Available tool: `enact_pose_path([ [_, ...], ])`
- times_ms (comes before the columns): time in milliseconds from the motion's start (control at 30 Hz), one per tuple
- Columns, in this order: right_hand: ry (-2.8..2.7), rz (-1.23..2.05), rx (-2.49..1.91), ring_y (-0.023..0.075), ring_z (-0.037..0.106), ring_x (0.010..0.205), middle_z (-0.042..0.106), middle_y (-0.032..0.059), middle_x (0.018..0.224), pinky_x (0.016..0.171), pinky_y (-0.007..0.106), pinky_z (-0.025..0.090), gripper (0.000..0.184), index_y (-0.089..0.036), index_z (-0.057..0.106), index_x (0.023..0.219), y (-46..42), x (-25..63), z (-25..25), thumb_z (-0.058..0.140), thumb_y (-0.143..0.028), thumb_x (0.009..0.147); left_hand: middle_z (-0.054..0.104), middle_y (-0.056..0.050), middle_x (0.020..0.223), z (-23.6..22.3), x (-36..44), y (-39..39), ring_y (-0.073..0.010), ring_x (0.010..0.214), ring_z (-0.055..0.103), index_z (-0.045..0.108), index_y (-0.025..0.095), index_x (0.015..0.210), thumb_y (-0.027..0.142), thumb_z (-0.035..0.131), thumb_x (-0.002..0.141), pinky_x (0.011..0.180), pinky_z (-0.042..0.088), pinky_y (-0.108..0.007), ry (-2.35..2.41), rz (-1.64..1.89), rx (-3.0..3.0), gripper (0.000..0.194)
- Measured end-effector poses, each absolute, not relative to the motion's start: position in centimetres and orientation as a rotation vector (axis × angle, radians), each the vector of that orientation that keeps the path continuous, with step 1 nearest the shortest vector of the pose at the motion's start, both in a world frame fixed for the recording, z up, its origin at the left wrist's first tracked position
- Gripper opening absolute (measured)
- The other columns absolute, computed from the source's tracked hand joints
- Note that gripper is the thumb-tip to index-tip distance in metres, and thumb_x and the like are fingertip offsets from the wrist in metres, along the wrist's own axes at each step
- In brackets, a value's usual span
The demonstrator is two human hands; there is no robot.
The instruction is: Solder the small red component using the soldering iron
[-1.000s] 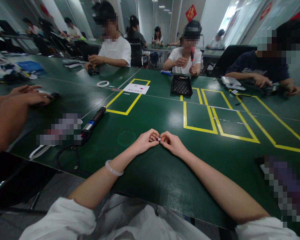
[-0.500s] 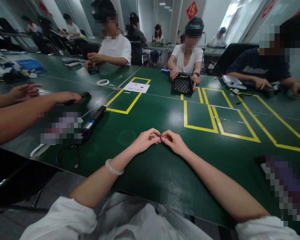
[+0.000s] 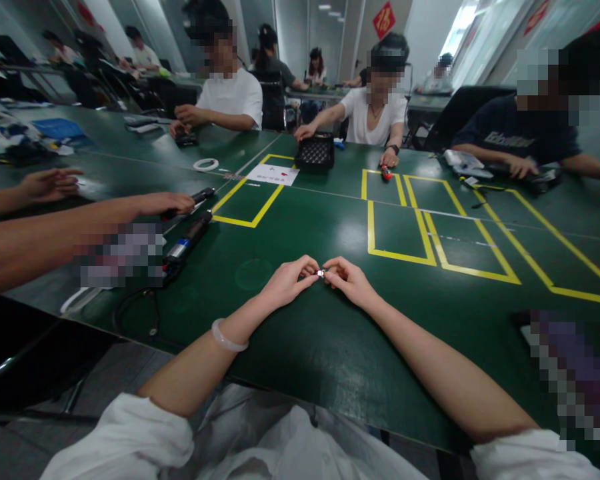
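From the head view I had the left hand [image 3: 289, 281] and right hand [image 3: 354, 283] nearly closed, fingertips pinching one small part [image 3: 321, 273] between them, just above the green surface [image 3: 305, 353]. Too small to tell what it was. Step, my read: fine two-handed fingertip work on that part; the next move called for steady, light pinches. Black tool [image 3: 196, 230] lay apart, to the left.
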State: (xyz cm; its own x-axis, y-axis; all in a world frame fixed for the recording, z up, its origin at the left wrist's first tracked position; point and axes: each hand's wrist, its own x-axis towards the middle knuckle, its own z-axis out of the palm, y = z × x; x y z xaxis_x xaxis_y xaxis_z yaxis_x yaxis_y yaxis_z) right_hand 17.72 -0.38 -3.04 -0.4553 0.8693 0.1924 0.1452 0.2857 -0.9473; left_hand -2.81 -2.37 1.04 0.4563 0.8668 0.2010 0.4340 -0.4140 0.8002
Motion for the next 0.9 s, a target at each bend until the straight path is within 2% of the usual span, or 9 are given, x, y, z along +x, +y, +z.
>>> enact_pose_path([
  [133,-1.791,1.232,-0.854,0.0091,0.051,0.058,0.060,-0.0012,0.079,0.054,0.021,0.040,0.033,-0.020,0.053,0.105,-0.3,17.7,-3.3,0.067,-0.038,0.081,0.066,-0.003,0.095,1.2,-2.9,-2.4,-0.0141,0.089,0.064,0.058,0.019,0.101,0.028,0.053,0.088,0.082,0.050,-0.027,1.082,0.827,2.009,0.016],
  [400,-1.834,1.201,-0.891,0.0101,0.050,0.062,0.060,0.0003,0.081,0.055,0.022,0.039,0.024,-0.019,0.056,0.096,-0.5,17.6,-2.9,0.064,-0.037,0.082,0.066,-0.003,0.095,1.0,-2.8,-2.3,-0.0143,0.086,0.063,0.057,0.019,0.099,0.034,0.055,0.088,0.081,0.050,-0.028,1.084,0.801,1.988,0.019],
  [567,-1.787,1.245,-0.886,0.0094,0.049,0.060,0.058,-0.0003,0.079,0.054,0.022,0.038,0.024,-0.019,0.055,0.096,-0.4,17.8,-2.9,0.064,-0.037,0.083,0.064,-0.006,0.110,2.3,-4.0,-2.1,-0.0154,0.094,0.062,0.054,0.019,0.110,0.038,0.054,0.088,0.082,0.050,-0.029,1.186,0.878,1.972,0.029],
  [733,-1.798,1.265,-0.900,0.0093,0.049,0.060,0.058,-0.0001,0.078,0.055,0.022,0.039,0.024,-0.018,0.056,0.096,-0.5,17.7,-2.7,0.064,-0.036,0.083,0.056,-0.008,0.124,4.2,-9.2,-2.5,-0.0210,0.112,0.055,0.051,0.021,0.124,0.044,0.049,0.089,0.097,0.044,-0.038,1.472,0.882,2.147,0.042],
  [900,-1.824,1.281,-0.915,0.0098,0.050,0.061,0.060,0.0011,0.079,0.056,0.022,0.040,0.025,-0.017,0.057,0.096,-0.6,17.6,-2.5,0.064,-0.037,0.082,0.050,-0.011,0.133,3.4,-18.9,-3.4,-0.0275,0.126,0.043,0.047,0.018,0.128,0.047,0.048,0.087,0.107,0.034,-0.044,2.017,0.695,2.319,0.051],
])
